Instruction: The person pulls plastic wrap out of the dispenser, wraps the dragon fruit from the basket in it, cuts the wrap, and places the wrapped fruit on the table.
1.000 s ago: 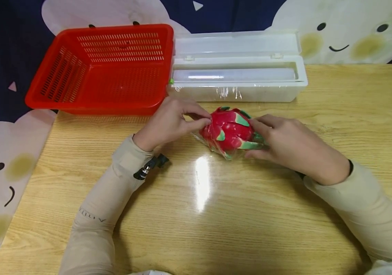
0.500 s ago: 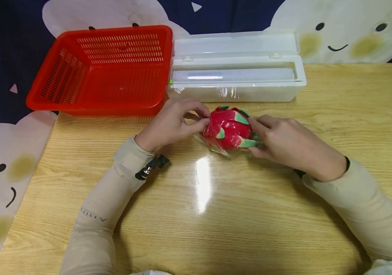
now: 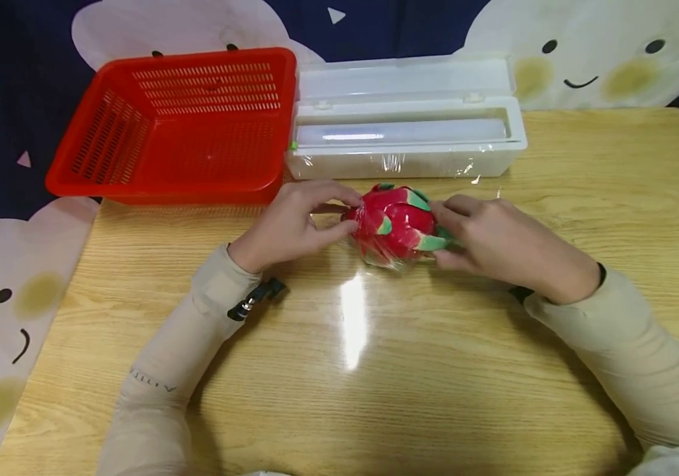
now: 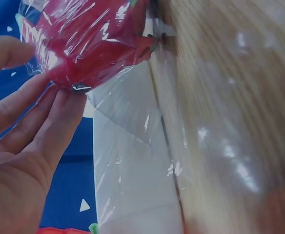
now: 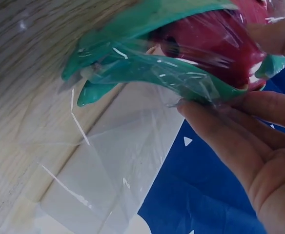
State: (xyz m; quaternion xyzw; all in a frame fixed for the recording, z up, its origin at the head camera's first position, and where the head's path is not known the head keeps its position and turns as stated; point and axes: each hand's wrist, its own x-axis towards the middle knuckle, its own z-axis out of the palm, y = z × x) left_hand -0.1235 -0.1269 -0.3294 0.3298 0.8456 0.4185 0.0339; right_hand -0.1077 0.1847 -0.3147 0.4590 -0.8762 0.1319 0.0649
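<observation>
A red dragon fruit (image 3: 399, 228) with green-tipped scales is held between my two hands over the wooden table. Clear plastic wrap (image 4: 91, 36) covers much of it, creased and shiny. My left hand (image 3: 297, 221) grips the fruit's left end, thumb on one side and fingers on the other. At the other end, my right hand (image 3: 488, 238) holds it by the long green scales (image 5: 147, 68). In the right wrist view a loose sheet of film (image 5: 79, 156) hangs off the green end.
Behind the fruit stands a white cling film box (image 3: 399, 165), lid up, with a film roll (image 3: 404, 132) inside. An empty red basket (image 3: 208, 158) sits left of it. The wooden table (image 3: 434, 383) stretches in front, and a patterned dark blue cloth (image 3: 369, 26) hangs at the back.
Both hands stay at the fruit's ends. The left fingers have spread wider from a pinch at the wrap's edge to a grip round the left end. The wrap there lies closer.
</observation>
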